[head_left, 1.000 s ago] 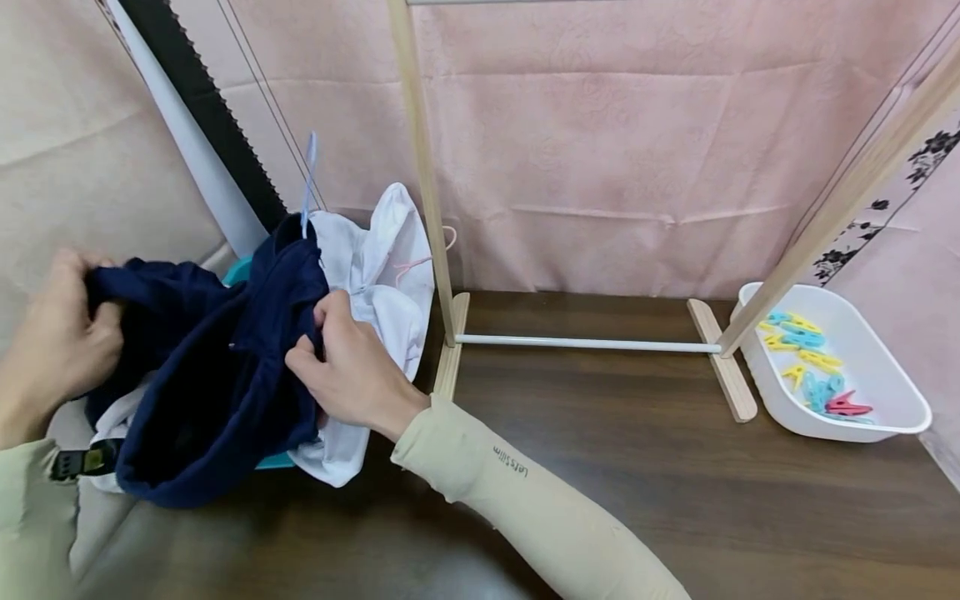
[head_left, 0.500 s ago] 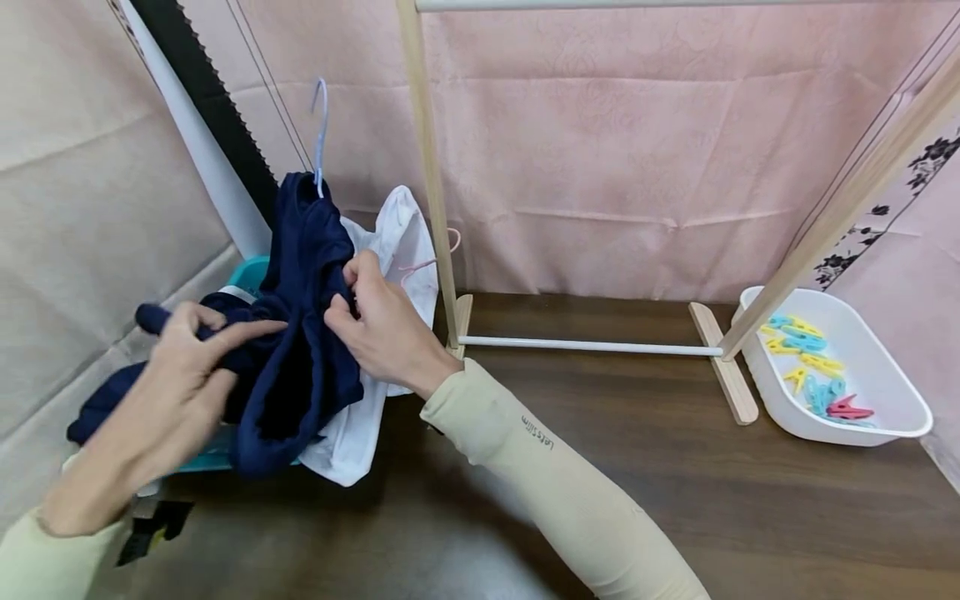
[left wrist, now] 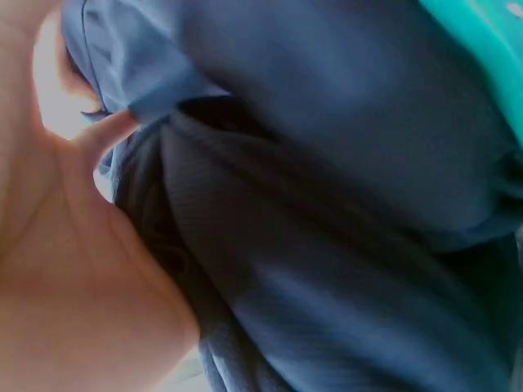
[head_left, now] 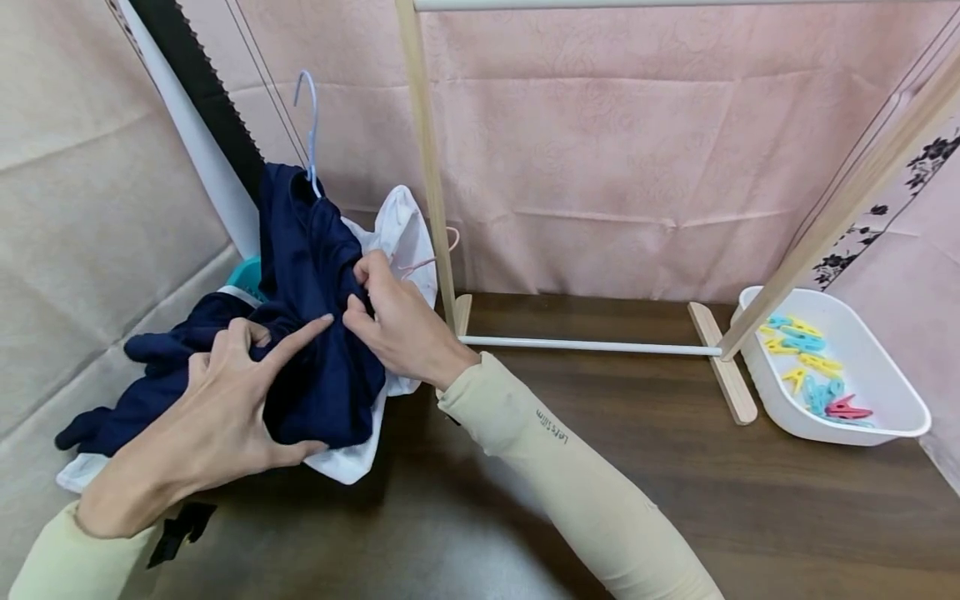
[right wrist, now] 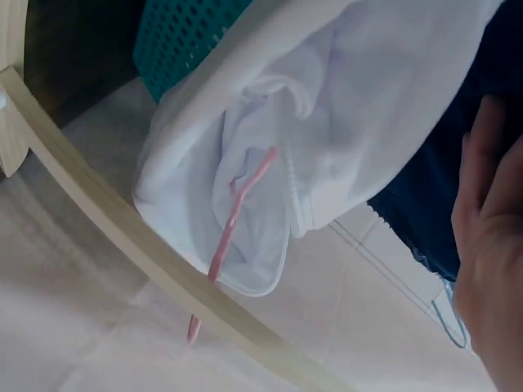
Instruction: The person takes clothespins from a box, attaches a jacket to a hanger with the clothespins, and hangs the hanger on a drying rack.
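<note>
A navy blue garment (head_left: 311, 242) hangs on a light blue hanger (head_left: 312, 125), whose hook rises above its neck. My right hand (head_left: 405, 321) pinches the garment's right side between thumb and fingers. My left hand (head_left: 213, 412) lies against its front, thumb and index finger spread wide and straight; its other fingers are partly hidden by cloth in the left wrist view. More navy cloth bunches to the left, beneath that hand. Behind the navy piece is a white garment (right wrist: 359, 106) with a pink hanger (right wrist: 231, 216) at its opening.
A turquoise basket (right wrist: 180, 45) sits under the clothes, mostly covered. Just right stands a wooden rack (head_left: 427, 167) with a white lower bar (head_left: 585, 344). A white tub (head_left: 892, 387) at far right holds several coloured clothespins (head_left: 821, 364).
The navy garment has risen and moved right, exposing more of its blue hanger. My left hand has let go of the cloth at far left and moved right, spreading over the front.
</note>
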{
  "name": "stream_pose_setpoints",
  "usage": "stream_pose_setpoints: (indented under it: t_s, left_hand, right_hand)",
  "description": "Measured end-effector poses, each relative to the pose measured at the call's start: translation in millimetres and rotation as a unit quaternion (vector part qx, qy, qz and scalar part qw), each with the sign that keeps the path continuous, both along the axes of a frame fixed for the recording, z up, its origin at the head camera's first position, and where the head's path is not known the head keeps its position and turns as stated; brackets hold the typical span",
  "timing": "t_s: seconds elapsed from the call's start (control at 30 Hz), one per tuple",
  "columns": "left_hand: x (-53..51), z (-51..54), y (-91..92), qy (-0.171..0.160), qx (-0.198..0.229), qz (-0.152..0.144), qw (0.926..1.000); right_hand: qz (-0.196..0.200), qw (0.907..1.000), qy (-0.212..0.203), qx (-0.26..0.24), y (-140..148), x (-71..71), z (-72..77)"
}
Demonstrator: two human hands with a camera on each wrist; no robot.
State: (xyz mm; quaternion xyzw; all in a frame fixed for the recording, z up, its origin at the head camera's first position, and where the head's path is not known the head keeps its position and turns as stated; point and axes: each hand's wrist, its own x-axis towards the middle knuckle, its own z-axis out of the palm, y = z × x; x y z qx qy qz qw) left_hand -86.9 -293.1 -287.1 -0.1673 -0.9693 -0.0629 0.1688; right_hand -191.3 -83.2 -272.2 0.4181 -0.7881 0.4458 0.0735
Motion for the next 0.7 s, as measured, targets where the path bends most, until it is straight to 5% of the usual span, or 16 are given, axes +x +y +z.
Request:
stream_pose_setpoints:
  t_s: [0.37, 0.5, 0.7]
  left_hand:
    - [-19.7, -4.5, -8.4, 0.140, -0.026, -0.002, 0.9898]
    - [-24.2, 11.5, -20.3, 0.198, -0.013, -0.004, 0.9801]
    - [-14.2, 46.0, -23.8, 0.285, 0.053, 0.027, 0.9567]
  right_hand:
    - [0.050, 0.9980, 0.026, -0.030, 5.6, 5.0, 13.5]
    - [0.061, 0.9966, 0.042, -0.036, 11.9, 10.0, 23.6]
    - [0.064, 0.9933, 0.072, -0.063, 37.4, 16.8, 44.3]
